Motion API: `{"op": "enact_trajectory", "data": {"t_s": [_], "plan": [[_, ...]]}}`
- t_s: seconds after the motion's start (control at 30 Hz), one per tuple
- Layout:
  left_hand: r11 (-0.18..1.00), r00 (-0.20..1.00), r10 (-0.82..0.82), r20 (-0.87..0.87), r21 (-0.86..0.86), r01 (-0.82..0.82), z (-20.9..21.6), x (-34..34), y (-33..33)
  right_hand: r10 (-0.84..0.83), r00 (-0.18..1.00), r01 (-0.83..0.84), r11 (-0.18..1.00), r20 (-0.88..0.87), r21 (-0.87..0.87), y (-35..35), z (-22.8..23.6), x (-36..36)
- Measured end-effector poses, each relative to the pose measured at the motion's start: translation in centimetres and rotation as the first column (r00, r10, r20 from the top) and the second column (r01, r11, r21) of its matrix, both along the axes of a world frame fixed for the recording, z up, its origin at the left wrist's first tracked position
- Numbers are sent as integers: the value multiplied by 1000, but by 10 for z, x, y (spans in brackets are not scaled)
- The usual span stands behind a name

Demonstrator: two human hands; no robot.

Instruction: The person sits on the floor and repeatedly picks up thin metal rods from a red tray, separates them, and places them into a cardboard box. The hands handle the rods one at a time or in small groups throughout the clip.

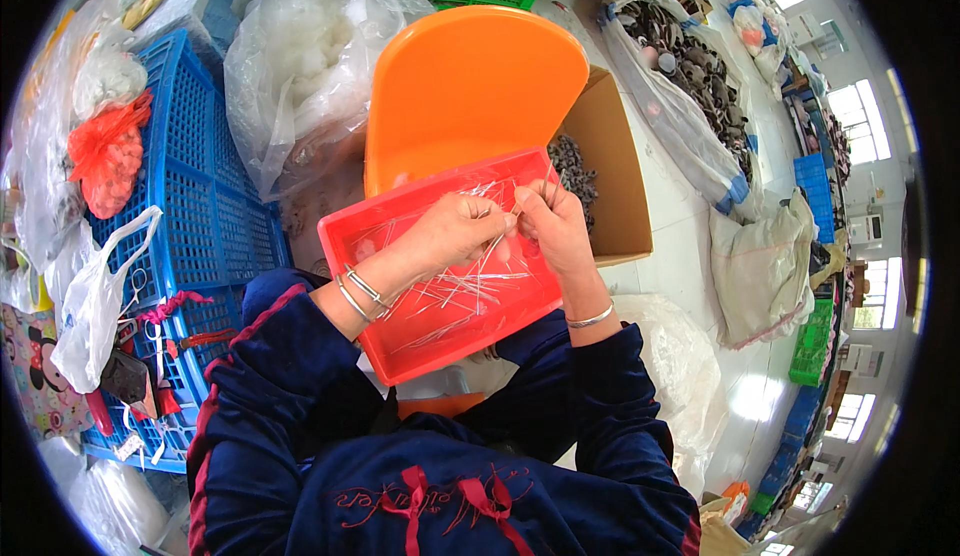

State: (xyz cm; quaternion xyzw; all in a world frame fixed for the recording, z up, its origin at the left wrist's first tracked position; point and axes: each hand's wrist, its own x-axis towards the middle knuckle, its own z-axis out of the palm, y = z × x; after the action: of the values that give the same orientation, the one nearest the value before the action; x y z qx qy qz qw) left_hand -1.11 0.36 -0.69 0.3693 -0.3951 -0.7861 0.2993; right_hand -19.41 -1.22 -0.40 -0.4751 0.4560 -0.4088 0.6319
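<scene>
Over a red plastic tray [400, 361], my left hand [462, 226] and my right hand [553, 218] meet, with thumbs and fingers of both pinched together. What they pinch is too small and too covered by fingers to name; a thin strand seems to show beside them. Inside the tray lie many thin whitish strands [455, 291], scattered in several directions. The tray rests on my lap and against the seat of an orange chair [470, 86]. Bangles circle both my wrists.
To the left stand stacked blue crates [205, 216] with scissors and bags hung on them. A clear bag of white stuffing [310, 66] sits beyond. Right of the chair is a cardboard box [618, 171] with dark grey pieces. Sacks [765, 271] lie on the floor further right.
</scene>
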Motion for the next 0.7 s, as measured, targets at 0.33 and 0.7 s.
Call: {"op": "enact_trajectory", "data": {"t_s": [0.33, 0.7], "plan": [[996, 995, 94, -46, 6, -93, -6, -12, 3, -270, 963, 265, 956, -27, -125, 4, 1, 21], [999, 999, 39, -15, -10, -39, 4, 5, 5, -44, 963, -1, 986, 267, 165, 2, 18, 10]]}}
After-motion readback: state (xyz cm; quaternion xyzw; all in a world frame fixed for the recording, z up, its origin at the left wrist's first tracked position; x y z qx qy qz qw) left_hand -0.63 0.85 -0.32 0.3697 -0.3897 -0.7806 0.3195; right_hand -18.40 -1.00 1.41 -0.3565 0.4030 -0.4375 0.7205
